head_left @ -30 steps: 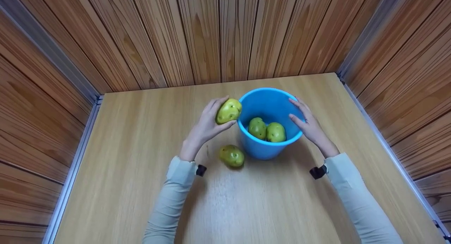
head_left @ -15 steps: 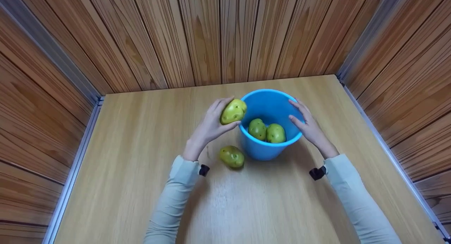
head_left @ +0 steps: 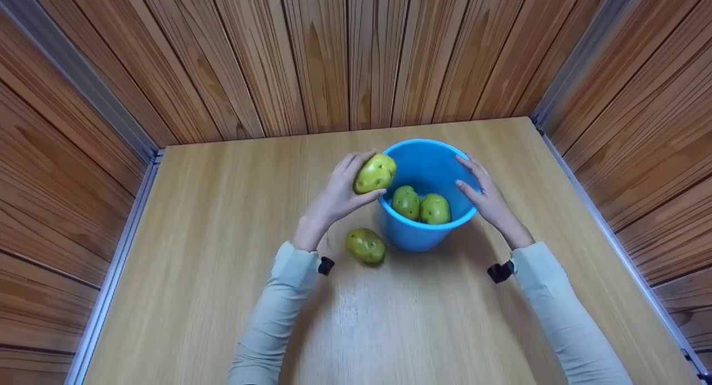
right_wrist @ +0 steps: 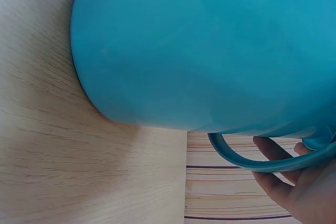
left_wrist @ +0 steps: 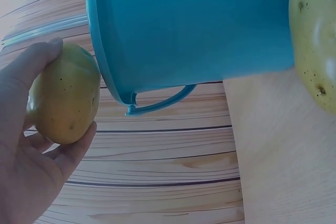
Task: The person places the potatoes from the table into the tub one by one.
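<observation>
My left hand [head_left: 334, 195] holds a yellow-green potato [head_left: 375, 173] between thumb and fingers, up at the left rim of a blue bucket [head_left: 417, 237]. In the left wrist view that potato [left_wrist: 68, 95] is just outside the bucket's rim [left_wrist: 97, 35]. On the opposite side, my right hand [head_left: 489, 198] grips the bucket's rim, its thumb and fingertips reaching over the edge. The right wrist view has the fingers [right_wrist: 275, 153] behind the bucket's curved handle [right_wrist: 241, 161]. Inside the bucket lie two green potatoes [head_left: 435, 208]. Another potato [head_left: 365, 246] rests on the table, left of the bucket's base.
The light wooden table [head_left: 211, 262] is bordered by wood-plank walls [head_left: 311, 57] at the back and both sides. Metal rails [head_left: 119, 251] run along the table's side edges. Each wrist carries a small dark camera [head_left: 502, 272].
My left hand has moved the potato a little to the right, up to the bucket's rim. The right hand, the bucket and the other potatoes have stayed in place.
</observation>
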A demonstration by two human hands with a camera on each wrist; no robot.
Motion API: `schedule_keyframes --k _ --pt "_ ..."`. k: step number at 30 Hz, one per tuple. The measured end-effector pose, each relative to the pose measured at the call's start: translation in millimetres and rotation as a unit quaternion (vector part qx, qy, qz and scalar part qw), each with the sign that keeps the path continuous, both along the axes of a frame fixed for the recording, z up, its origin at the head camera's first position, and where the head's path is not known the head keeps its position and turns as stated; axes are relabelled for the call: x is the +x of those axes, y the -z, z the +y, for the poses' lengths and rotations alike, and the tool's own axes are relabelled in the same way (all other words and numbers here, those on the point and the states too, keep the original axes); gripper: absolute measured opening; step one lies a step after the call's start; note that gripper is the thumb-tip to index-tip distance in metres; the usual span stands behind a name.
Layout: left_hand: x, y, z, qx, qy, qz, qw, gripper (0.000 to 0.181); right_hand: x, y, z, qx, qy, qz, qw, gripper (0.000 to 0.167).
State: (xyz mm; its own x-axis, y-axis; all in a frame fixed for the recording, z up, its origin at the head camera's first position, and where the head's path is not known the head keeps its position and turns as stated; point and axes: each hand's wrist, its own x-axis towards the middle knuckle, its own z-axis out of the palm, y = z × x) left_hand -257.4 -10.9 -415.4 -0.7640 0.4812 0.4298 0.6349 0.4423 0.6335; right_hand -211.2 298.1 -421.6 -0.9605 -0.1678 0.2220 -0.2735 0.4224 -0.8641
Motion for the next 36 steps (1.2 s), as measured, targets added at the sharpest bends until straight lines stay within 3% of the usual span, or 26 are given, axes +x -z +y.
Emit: schedule_keyframes --k 36 --pt "-2.1 -2.2 20.6 -0.015 0.029 -0.003 0.9995 0.069 -0.2 -1.5 0 0.019 0.009 -0.001 0.9998 0.052"
